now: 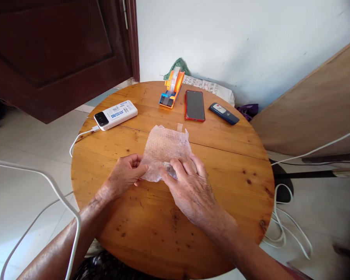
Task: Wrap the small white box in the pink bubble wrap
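Note:
A sheet of clear bubble wrap lies on the round wooden table, in front of me. My left hand pinches its lower left corner between thumb and fingers. My right hand rests over its lower right part, fingers bent and pressing down on the wrap. Something shiny shows beneath the fingers of this hand, too unclear to name. A small piece of tape sits at the wrap's far edge.
An orange tape dispenser, a red-edged phone and a dark blue remote stand or lie at the back. A white power bank with a cable is at the left. White cables hang at both sides.

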`<state>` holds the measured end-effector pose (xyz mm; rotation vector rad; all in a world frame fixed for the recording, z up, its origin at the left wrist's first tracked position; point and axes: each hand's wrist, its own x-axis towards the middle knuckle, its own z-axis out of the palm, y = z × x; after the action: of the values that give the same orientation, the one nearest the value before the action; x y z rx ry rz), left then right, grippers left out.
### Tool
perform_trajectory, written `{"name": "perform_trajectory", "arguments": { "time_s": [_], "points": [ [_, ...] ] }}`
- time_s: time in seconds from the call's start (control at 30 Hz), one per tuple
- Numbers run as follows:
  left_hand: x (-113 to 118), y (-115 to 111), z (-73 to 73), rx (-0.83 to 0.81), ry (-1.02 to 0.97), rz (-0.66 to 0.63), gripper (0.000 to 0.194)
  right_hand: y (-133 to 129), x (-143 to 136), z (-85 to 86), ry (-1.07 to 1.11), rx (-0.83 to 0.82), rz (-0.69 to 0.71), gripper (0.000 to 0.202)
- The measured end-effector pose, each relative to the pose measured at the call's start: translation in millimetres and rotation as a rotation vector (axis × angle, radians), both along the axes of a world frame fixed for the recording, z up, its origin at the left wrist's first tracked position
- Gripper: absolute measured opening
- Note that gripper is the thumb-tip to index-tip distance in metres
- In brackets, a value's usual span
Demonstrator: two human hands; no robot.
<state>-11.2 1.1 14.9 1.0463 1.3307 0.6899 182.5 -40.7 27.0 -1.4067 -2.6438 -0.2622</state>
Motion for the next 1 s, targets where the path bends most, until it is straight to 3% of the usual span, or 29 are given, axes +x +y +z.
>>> {"name": "perform_trajectory", "arguments": {
  "time_s": [0.2,0.33,0.47,0.6,0.77,1.0],
  "points": [
    [28,-4,5.5,0.126,0.011,-0.033,0.015,0,2,3.5,0.096,-0.045,-0.02,0.052],
    [42,-12,8.7,0.312,0.193,-0.108,0.014,1,2,1.3,0.195,-0.019,-0.018,0.058],
    [39,-19,16.8,0.504,0.315,-0.3,0.013,-1,7,1.6,0.276,-0.05,-0.006,0.058],
    [32,-22,15.9,0.676,0.412,-0.431,0.028,-7,22,4.6,0.376,-0.137,-0.023,0.057],
    [35,-25,2.8,0.882,0.674,-0.398,0.02,-20,49,-1.9,0.413,-0.117,-0.147,0.047],
    [36,-22,-17.6,1.114,0.604,-0.294,0.027,-26,57,-24.4,0.509,-0.069,-0.286,0.036]
  ]
}}
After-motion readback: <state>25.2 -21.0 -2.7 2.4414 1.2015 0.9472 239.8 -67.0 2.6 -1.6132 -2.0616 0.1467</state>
